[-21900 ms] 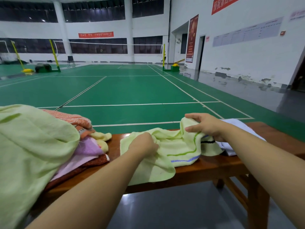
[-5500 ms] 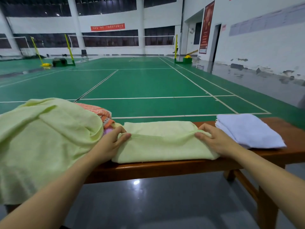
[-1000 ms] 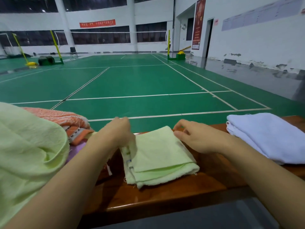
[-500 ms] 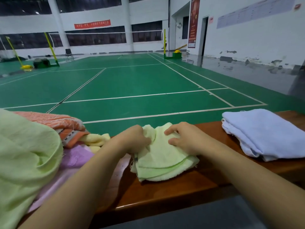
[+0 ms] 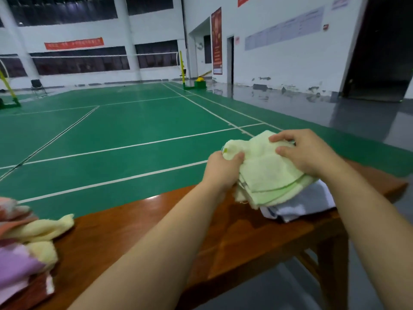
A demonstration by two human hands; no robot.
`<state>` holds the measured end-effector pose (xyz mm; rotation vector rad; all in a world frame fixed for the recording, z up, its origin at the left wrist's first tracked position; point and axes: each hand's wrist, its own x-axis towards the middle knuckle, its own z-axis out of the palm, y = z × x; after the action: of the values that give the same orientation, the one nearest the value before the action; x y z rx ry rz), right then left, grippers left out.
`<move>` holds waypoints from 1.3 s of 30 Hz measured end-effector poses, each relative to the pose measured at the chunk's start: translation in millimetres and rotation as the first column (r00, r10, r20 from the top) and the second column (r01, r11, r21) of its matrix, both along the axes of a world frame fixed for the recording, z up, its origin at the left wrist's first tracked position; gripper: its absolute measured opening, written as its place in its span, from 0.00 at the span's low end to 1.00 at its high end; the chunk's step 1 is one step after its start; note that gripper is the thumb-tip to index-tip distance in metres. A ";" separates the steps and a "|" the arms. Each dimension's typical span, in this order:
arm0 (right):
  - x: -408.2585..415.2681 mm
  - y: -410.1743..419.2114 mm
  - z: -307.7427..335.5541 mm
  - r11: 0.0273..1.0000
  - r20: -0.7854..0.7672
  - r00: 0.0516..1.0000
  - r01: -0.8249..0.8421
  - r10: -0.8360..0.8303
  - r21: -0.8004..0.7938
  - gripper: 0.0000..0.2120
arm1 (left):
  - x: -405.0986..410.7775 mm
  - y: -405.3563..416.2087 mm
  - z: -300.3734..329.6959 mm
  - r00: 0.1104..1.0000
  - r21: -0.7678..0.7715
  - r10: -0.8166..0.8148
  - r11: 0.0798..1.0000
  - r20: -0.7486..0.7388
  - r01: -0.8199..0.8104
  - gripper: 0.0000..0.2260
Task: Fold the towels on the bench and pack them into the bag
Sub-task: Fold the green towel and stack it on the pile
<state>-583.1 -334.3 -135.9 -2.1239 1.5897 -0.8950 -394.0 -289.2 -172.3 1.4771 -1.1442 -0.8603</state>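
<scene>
The folded pale green towel [image 5: 271, 175] is held in both hands just above the folded white towel [image 5: 306, 203], which lies at the right end of the bench [image 5: 156, 224]. The left hand [image 5: 221, 170] has its grip closed on the towel's left edge, thumb on top and fingers curled under. The right hand [image 5: 306, 153] holds the far right side, its fingers curled over the top layer.

What the coming move turns on is that the green towel sits directly over the white one, overlapping most of it, with its stitched green hem facing the person and its longer side running left to right along the bench. From here a short straight lowering looks enough to stack it; no sideways carry seems needed. The right hand is nearer the stack and would likely steady the top, while the left hand guides the loose left edge down so the layers do not spring open.

The unfolded heap of towels [image 5: 24, 249], in yellow, pink and orange, waits well apart at the left end of the bench. No bag is in view.
</scene>
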 end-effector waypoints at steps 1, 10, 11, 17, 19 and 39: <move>-10.3 -10.5 -8.8 0.998 -0.025 0.998 0.058 -0.058 0.004 0.14 | -11.7 -10.5 -2.2 0.998 0.030 0.004 1.000 0.065 -0.006 0.19; -28.2 -55.5 -70.1 0.978 -0.212 0.971 0.146 -0.113 0.147 0.29 | -81.3 -48.7 -35.4 0.913 0.293 -0.160 0.955 0.374 0.048 0.26; -34.8 -60.2 -70.0 0.976 -0.231 0.963 0.170 -0.136 0.134 0.28 | -85.7 -53.9 -36.3 0.915 0.275 -0.150 0.960 0.375 0.044 0.26; -65.5 -79.3 -69.6 0.965 -0.175 0.962 0.234 -0.211 0.120 0.27 | -113.3 -71.7 -43.2 0.984 0.193 -0.035 0.981 0.175 0.001 0.27; -73.0 -82.0 -66.2 0.956 -0.169 0.953 0.271 -0.250 0.113 0.27 | -126.3 -74.4 -42.7 0.991 0.175 -0.033 0.984 0.127 0.011 0.27; 116.8 12.8 -39.2 0.913 -0.440 0.871 -0.341 0.217 -0.224 0.31 | 100.0 50.3 -7.3 0.584 -0.076 0.206 0.968 0.785 -0.240 0.29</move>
<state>-466.3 -321.5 -175.1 -2.8198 1.3161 -0.6507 -294.0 -238.9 -179.6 2.0710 -1.5159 0.0174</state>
